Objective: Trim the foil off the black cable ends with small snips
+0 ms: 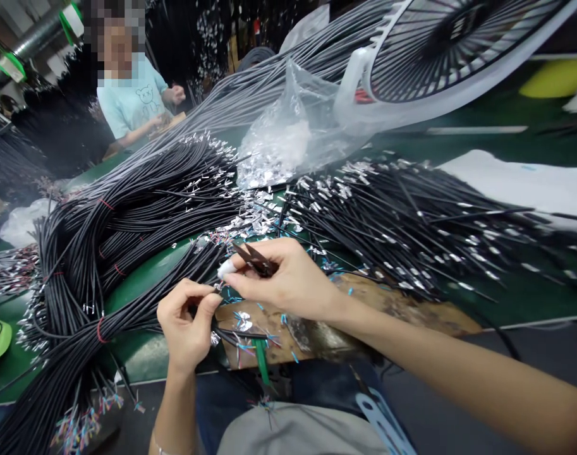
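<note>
My left hand (188, 322) is closed in a pinch, with a cable end (217, 288) between thumb and forefinger. Thin wires seem to stick out at its tip, too small to make out well. Just to the right, my right hand (288, 278) curls round dark metal snips (254, 255), their blades pointing up and left. White wrapping (225, 270) covers one of its fingertips, which is close to the cable end. Below both hands lies a worn brown board (236, 357) with scraps of foil and blue wire on it.
Bundles of black cable (150, 208) fill the left of the green table, and more foil-tipped cables (387, 215) lie at right. A clear plastic bag (297, 136) and a white fan (411, 107) stand behind. Across the table is a person (136, 104) in light blue.
</note>
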Tool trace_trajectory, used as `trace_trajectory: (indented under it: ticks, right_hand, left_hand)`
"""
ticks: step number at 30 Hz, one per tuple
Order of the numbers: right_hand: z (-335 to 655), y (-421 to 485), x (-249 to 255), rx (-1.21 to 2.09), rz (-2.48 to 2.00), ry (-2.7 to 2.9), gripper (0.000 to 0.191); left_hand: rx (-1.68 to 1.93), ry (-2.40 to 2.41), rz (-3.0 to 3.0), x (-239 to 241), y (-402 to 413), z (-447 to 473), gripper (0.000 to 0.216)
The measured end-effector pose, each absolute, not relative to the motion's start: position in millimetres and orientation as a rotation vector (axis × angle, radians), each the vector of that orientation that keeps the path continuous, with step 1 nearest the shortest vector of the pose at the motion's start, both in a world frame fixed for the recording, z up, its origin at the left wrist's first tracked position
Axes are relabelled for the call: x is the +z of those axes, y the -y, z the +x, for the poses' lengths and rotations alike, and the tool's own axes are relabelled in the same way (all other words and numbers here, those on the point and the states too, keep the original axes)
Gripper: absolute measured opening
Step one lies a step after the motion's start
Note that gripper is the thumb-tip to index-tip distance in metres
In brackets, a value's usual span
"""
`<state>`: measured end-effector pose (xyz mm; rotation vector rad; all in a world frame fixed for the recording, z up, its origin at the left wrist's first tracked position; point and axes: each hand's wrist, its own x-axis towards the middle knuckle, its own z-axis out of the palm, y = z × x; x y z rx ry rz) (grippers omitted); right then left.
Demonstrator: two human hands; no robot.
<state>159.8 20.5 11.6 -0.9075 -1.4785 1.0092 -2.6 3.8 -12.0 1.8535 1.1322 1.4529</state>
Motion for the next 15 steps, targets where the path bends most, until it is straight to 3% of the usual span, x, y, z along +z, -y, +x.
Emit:
trace_trajectory:
  ticks: [4, 15]
  right_hand:
    - [159.5, -20.4, 11.2, 0.978, -0.925, 1.487, 0.009]
    - [158.3, -19.1, 5.8, 0.423, -0.721, 1.635, 0.015]
  left_hand:
    - [1.447, -1.138, 1.885, -10.7, -3.7, -2.2, 0.009]
    - [1.397, -1.302, 1.615, -13.2, -1.5, 0.5, 0.025]
